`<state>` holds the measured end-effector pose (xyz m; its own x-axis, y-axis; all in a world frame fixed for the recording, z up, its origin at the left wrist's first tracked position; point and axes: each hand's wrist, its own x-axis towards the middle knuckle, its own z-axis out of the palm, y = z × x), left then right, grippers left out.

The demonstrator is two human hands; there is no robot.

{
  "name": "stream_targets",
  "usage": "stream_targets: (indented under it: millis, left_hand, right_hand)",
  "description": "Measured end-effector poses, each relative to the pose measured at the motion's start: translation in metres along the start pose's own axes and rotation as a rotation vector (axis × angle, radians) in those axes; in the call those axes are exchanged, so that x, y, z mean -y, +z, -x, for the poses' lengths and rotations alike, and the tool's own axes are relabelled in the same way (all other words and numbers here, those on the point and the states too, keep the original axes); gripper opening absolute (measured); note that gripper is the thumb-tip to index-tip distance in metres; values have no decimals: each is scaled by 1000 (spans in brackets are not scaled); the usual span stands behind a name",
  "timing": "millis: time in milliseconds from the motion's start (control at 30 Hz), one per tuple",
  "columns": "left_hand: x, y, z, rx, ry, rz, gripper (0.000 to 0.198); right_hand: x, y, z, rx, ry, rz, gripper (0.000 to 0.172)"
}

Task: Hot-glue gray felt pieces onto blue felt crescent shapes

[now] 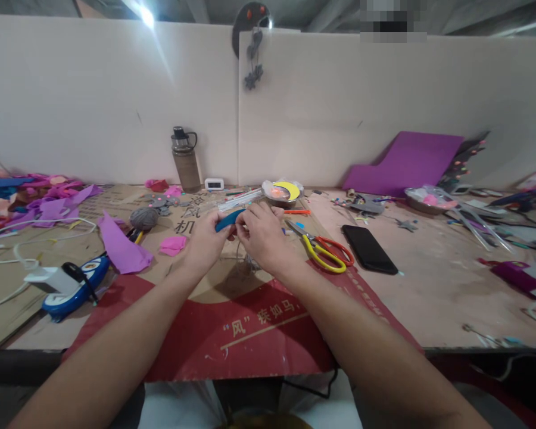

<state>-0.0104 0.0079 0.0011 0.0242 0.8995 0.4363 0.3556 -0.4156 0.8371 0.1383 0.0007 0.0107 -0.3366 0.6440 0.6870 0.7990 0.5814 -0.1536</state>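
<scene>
A small, curved blue felt-like piece (229, 221) is held up between my two hands over the cardboard sheet (250, 333). My left hand (208, 238) is closed on its left end. At the other end, the fingers of my right hand (262, 233) pinch it and hide part of it. Thin grey yarn (250, 262) hangs or lies just below my fingers. To the right of my right hand lie scissors (324, 250) with yellow and red handles. A black phone (368, 249) is beyond them.
Felt scraps (49, 202) pile up at the left, near a blue power strip (78, 289) with a white charger and cables. Grey yarn ball (143, 218), water bottle (186, 161) and small clock (214, 184) stand farther back. A bowl (277, 193) sits behind my hands; purple sheet (406, 164) leans on the wall.
</scene>
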Motion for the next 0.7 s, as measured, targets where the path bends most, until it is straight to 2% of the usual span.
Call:
stream_targets:
  millis: [67, 167, 300, 400, 500, 567, 600, 700]
  left_hand:
    - [0, 1, -2, 8, -62, 115, 4]
    - [3, 2, -6, 5, -226, 411, 8]
    - [6, 3, -10, -26, -362, 633, 14]
    - [6, 3, -12, -51, -413, 689, 17]
    - [5, 0, -13, -88, -458, 699, 13]
    - [5, -3, -14, -119, -490, 679, 10]
    - [5, -5, -15, -138, -503, 666, 9]
    - [6, -9, -19, -193, -517, 648, 10]
  right_hand:
    - [0, -1, 0, -33, 44, -19, 13]
    - [-1, -7, 1, -61, 135, -132, 11]
    - [2, -16, 3, 19, 139, -264, 24]
    - [4, -17, 3, 103, 81, -321, 36]
    - [-2, -18, 4, 33, 94, -391, 27]
    - [-15, -20, 8, -88, 170, -400, 14]
    - [-25, -21, 10, -132, 223, -380, 13]
    - [-56, -31, 22, -128, 380, -279, 18]
